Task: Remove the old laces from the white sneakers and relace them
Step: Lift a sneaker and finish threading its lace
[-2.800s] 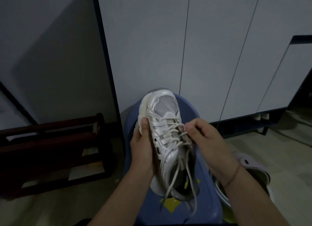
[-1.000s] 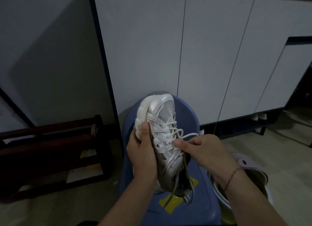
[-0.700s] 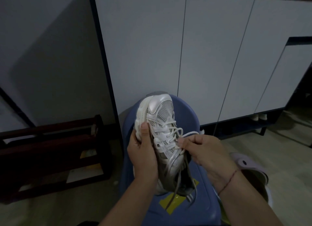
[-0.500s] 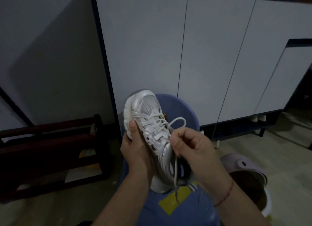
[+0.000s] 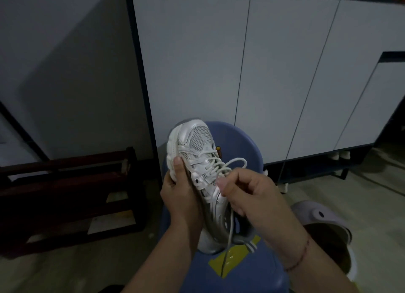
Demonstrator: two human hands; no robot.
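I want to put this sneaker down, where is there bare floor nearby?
Bare floor lies left, between the wooden rack and the blue chair; more right, between the cabinet and the lilac clog. The chair itself is crowded by the sneaker.

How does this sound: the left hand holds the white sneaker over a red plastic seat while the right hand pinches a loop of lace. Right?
Not quite. The plastic seat is blue, not red, as the head view shows. The rest holds: the left hand holds the white sneaker over it while the right hand pinches a loop of lace.
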